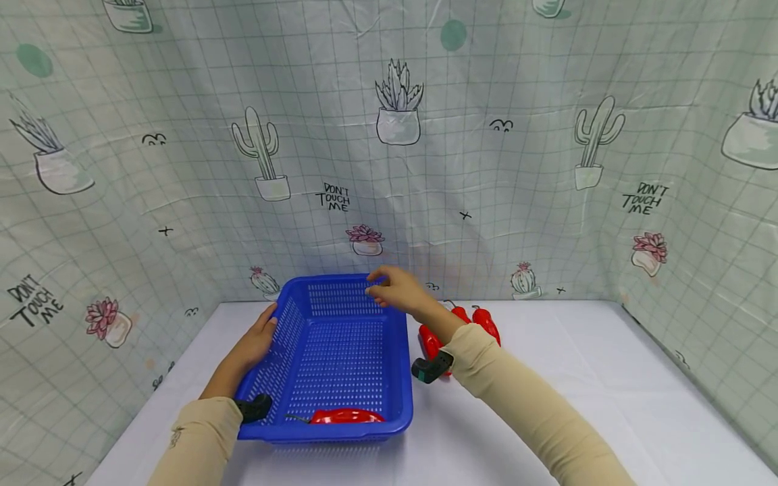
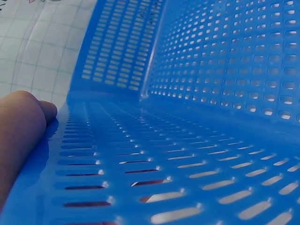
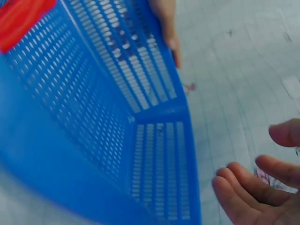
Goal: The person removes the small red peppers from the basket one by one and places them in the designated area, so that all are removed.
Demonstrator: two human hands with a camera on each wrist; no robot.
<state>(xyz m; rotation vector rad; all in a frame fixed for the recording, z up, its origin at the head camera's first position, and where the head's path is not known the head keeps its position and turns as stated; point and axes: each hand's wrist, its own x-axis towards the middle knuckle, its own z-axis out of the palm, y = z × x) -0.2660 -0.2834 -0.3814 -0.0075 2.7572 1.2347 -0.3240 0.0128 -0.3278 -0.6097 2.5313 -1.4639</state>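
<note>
A blue slotted plastic basket (image 1: 340, 358) stands over the white table, its open top towards me. My left hand (image 1: 258, 339) grips its left rim, with the thumb along the edge in the left wrist view and the fingers partly hidden behind the wall. Above the far right corner of the basket is my right hand (image 1: 398, 290), fingers loosely bent and apart, holding nothing. In the right wrist view a gap shows between that hand (image 3: 258, 187) and the basket's far wall. One red pepper (image 1: 346, 416) with a thin stem lies inside, against the near wall.
Right of the basket, under my right forearm, several red peppers (image 1: 486, 324) lie on the white tabletop (image 1: 547, 351), partly hidden by the sleeve. A cactus-print cloth (image 1: 450, 169) hangs behind the table and along both sides.
</note>
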